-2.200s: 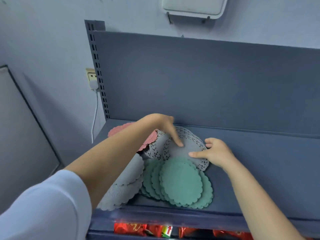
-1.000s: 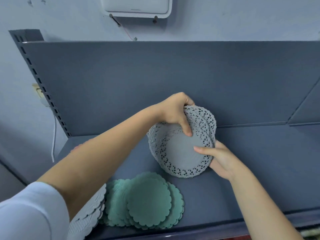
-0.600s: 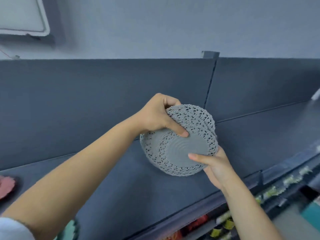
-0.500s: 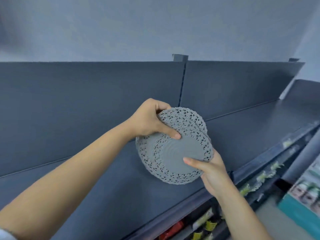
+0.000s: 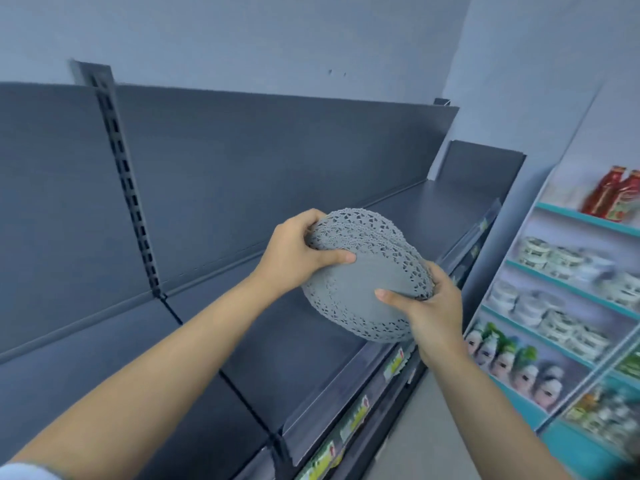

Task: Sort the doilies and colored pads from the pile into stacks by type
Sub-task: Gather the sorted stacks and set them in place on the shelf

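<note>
A stack of white lace doilies point(image 5: 367, 278) is held in the air above the dark grey shelf point(image 5: 298, 344). My left hand point(image 5: 294, 254) grips the stack's upper left edge, thumb lying across the top doily. My right hand point(image 5: 426, 306) grips the lower right edge from beneath, thumb on top. The stack is tilted toward me. The green, pink and plain white pads are out of view.
The shelf runs right to a corner with a raised back panel point(image 5: 242, 181) and a slotted upright point(image 5: 124, 181). Its front lip carries price tags point(image 5: 356, 417). A teal rack point(image 5: 568, 306) with jars and bottles stands at the right.
Both hands lifted the doily stack off the pile and carried it rightward along the shelf. The view swung right, so the other pads left the frame.
</note>
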Available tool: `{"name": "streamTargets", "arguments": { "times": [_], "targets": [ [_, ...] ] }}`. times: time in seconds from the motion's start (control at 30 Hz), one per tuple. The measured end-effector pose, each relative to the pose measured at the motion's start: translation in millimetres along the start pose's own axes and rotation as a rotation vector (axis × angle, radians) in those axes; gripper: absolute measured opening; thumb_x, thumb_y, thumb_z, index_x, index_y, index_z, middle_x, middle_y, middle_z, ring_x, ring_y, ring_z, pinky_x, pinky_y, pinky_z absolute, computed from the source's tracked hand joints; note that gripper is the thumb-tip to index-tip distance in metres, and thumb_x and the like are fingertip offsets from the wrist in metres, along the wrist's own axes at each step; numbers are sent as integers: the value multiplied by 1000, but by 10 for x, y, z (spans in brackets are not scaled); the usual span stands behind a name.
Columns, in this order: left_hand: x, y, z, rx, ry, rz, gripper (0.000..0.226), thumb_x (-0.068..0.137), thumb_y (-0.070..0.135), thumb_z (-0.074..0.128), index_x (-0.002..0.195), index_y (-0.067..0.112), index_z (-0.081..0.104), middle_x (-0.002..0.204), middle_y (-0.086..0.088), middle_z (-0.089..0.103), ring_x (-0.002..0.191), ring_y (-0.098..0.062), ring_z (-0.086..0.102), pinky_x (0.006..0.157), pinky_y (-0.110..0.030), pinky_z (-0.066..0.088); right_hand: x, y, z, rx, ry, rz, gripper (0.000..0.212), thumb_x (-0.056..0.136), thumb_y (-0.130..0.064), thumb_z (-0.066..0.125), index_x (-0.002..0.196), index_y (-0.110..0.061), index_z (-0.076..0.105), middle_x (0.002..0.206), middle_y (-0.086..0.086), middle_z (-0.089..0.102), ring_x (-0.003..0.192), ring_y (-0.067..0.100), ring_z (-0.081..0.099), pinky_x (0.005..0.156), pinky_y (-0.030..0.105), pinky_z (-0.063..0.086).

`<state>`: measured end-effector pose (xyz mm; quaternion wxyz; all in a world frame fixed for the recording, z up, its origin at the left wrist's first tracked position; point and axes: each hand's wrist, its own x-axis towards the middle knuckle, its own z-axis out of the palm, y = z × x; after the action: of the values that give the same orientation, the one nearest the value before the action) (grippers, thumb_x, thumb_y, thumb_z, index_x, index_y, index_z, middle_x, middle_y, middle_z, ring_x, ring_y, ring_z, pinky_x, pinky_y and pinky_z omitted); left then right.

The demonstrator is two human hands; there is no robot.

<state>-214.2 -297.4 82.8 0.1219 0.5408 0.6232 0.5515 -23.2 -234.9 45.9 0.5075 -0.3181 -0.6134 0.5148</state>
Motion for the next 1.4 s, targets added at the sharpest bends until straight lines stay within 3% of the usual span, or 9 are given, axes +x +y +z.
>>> {"name": "streamTargets", "arguments": {
  "times": [0.17,0.4,0.53,0.8,0.93,1.03,1.13,1.3,1.4],
  "targets": [
    [857,-504,625,-176,58,-135,50,57,35,92,95,18,63,98,8,72,91,-9,69,80,-28,57,1158,201,-283,-94,-71,-32,47,59,10,82,88,-23,65,86,-10,72,80,6,68,68,22,56],
    [1636,-984,1337,-356,133,-283,74,60,5,90,121,11,48,114,5,66,106,-8,63,83,-16,51,2512,553,-476,-189,-286,-57,46,58,9,82,87,-25,67,85,-9,71,77,4,66,62,15,51],
    [1840,-1158,1610,-265,258,-149,103,63,3,87,141,28,24,130,4,54,120,-6,54,99,-20,45,3171,781,-536,-126,-498,-33,48,58,6,85,94,-21,68,92,-3,74,84,12,70,68,24,55],
    [1852,-1192,2064,120,444,-294,92,51,15,95,128,29,46,120,21,60,115,2,55,95,-14,42,3934,1516,-600,-13,-996,69,66,62,-4,86,116,-29,57,114,-10,68,106,6,64,89,31,51],
    [2008,-1088,2132,353,464,-438,99,48,24,96,130,32,42,120,30,51,110,6,49,97,-17,38,4084,1703,-513,9,-1013,60,59,63,0,84,105,-32,57,108,-12,68,99,1,64,91,32,52],
    [2114,-1090,2109,266,685,-396,91,45,9,96,122,25,50,115,12,59,106,-4,57,95,-25,46,4173,1680,-368,158,-988,59,55,65,2,82,108,-25,61,105,-9,70,96,2,66,82,21,54],
    [2196,-1132,2105,107,957,-304,77,40,10,96,105,24,58,107,-1,66,98,-14,65,88,-33,54,4254,1633,-110,323,-844,169,24,84,-28,71,105,-22,62,109,-5,69,94,-4,64,83,19,48],
    [2148,-1305,2131,159,998,-319,64,49,23,94,98,22,51,95,7,65,89,-12,65,84,-34,53,4271,1891,210,262,-860,502,94,65,-87,42,121,-16,64,122,2,66,115,18,60,105,43,42],
    [2049,-1354,2100,251,840,-492,90,41,39,95,115,33,44,112,12,62,105,-6,61,97,-34,49,4234,1816,188,155,-848,455,77,93,-62,34,128,4,53,135,14,53,119,24,55,105,37,39]
  ]
}}
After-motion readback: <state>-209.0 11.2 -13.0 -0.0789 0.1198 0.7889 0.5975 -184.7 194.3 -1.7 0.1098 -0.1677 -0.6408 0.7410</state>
